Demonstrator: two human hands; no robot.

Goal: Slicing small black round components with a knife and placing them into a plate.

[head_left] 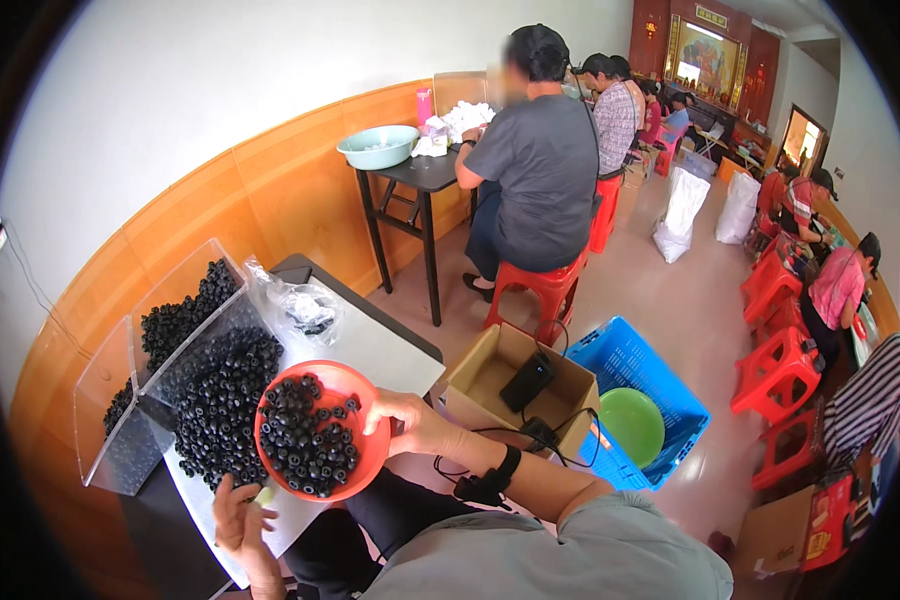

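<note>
My right hand [402,420] grips the rim of an orange-red bowl [378,462], thumb inside the edge. Small black ring-shaped parts [310,445] fill much of the bowl, which tilts over the table's white surface [205,500]. Just below the bowl's left side is my left hand [242,525], its fingers apart and partly bent. A pale yellowish bit shows at one of its fingertips; I cannot make out what it is. Beside the bowl, a big heap of the same black parts [225,400] spills from a clear plastic bin [110,430].
A clear plastic bag [305,308] lies behind the bowl. To my right stand a cardboard box [470,385] with a black device and cables, and a blue crate [675,405] holding a green basin [632,425]. Ahead, a person [540,170] sits at another table; others sit farther off.
</note>
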